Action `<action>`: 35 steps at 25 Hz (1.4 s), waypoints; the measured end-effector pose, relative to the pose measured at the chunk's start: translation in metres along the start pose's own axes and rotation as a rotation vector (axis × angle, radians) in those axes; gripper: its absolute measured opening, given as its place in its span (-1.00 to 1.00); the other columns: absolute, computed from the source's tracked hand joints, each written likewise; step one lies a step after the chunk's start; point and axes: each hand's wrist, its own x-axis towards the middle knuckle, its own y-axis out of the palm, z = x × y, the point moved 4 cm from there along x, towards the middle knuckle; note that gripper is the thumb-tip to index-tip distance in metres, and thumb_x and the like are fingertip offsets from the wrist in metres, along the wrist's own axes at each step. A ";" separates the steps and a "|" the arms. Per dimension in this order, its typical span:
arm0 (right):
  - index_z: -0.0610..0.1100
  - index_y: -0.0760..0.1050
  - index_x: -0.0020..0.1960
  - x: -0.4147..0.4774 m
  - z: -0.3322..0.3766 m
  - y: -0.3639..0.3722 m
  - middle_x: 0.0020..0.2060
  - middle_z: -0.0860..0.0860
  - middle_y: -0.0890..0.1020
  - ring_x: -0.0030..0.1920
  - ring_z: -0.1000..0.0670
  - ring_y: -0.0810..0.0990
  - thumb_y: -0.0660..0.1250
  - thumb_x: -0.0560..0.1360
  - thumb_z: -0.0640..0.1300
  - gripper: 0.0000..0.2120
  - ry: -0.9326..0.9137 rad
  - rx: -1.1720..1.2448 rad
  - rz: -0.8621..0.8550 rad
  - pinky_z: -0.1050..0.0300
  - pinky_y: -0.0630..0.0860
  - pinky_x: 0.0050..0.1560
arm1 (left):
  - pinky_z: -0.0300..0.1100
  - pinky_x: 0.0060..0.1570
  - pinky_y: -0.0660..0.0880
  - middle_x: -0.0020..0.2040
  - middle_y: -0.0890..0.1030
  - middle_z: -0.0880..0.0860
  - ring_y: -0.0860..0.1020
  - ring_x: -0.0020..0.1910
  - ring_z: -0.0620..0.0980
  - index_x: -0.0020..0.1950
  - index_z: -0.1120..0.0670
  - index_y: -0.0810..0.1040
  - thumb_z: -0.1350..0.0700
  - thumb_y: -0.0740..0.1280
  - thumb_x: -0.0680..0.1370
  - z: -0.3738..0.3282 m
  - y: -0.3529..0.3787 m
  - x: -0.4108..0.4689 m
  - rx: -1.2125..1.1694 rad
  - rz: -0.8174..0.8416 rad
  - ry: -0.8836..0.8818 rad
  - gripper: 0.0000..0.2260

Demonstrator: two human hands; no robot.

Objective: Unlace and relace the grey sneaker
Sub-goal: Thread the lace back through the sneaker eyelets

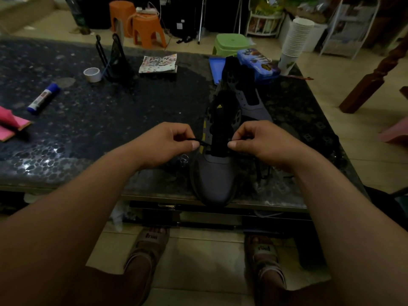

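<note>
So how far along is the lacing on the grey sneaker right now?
Done: the upper eyelets of the grey sneaker look empty, so unlacing seems finished or nearly so. In hand: the left hand and right hand each pinch the black lace beside the lowest eyelets, near the toe. Left: threading the lace up every row. I cannot tell whether relacing has begun.

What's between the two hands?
Head view: the black tongue of the grey sneaker; left hand and right hand each pinch the black lace beside it.
</note>
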 end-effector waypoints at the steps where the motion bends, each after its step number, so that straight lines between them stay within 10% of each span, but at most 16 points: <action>1: -0.04 0.65 -0.07 0.000 0.000 0.000 -0.14 0.02 0.70 -0.10 0.02 0.66 0.49 0.55 -0.01 -0.88 -0.004 0.004 0.000 0.15 0.56 -0.10 | -0.12 -0.19 0.42 -0.25 0.60 0.08 0.47 -0.29 -0.11 -0.11 -0.02 0.63 0.01 0.39 0.64 -0.002 0.000 0.000 0.012 -0.007 0.003 -0.85; 7: -0.03 0.63 -0.07 0.003 -0.003 0.002 -0.16 0.00 0.69 -0.15 0.01 0.64 0.47 0.57 0.02 -0.86 0.000 -0.002 -0.036 0.07 0.57 -0.14 | -0.27 0.02 0.43 0.02 0.58 0.00 0.55 -0.05 -0.17 0.08 -0.05 0.68 0.06 0.31 0.68 -0.010 0.012 0.002 0.081 -0.064 0.039 -0.86; 13: -0.08 0.61 -0.06 0.001 -0.003 0.003 -0.17 -0.08 0.68 -0.20 0.03 0.60 0.44 0.58 0.08 -0.78 0.008 -0.012 -0.053 0.08 0.52 -0.17 | -0.15 -0.02 0.44 0.03 0.64 0.23 0.56 -0.02 0.01 -0.03 0.17 0.61 0.17 0.35 0.58 -0.016 0.014 0.006 -0.482 -0.057 -0.086 -0.92; 20: -0.15 0.52 -0.10 0.002 -0.003 0.007 -0.11 -0.14 0.74 0.00 -0.22 0.72 0.26 0.63 -0.14 -0.84 0.159 0.359 -0.053 -0.15 0.64 0.08 | -0.34 -0.18 0.41 -0.07 0.59 0.20 0.49 -0.22 -0.15 -0.10 0.14 0.61 0.12 0.46 0.59 -0.012 0.013 0.005 0.075 -0.012 0.014 -0.88; 29: -0.21 0.36 -0.11 -0.012 -0.004 0.003 -0.01 -0.32 0.70 -0.02 -0.27 0.74 0.05 0.66 -0.22 -0.79 0.309 0.788 -0.013 -0.12 0.70 -0.05 | -0.43 -0.19 0.42 -0.16 0.58 -0.08 0.52 -0.25 -0.26 -0.07 0.01 0.65 0.05 0.44 0.60 -0.014 0.011 0.010 0.031 -0.043 0.055 -0.92; 35: -0.16 0.55 -0.06 -0.002 -0.006 0.007 -0.12 -0.12 0.69 -0.14 -0.06 0.70 0.33 0.66 -0.07 -0.82 0.192 0.448 -0.060 -0.01 0.66 -0.11 | -0.48 -0.18 0.41 -0.11 0.59 -0.03 0.52 -0.24 -0.31 -0.02 0.02 0.65 0.12 0.44 0.61 -0.018 0.012 0.007 0.117 0.013 0.068 -0.98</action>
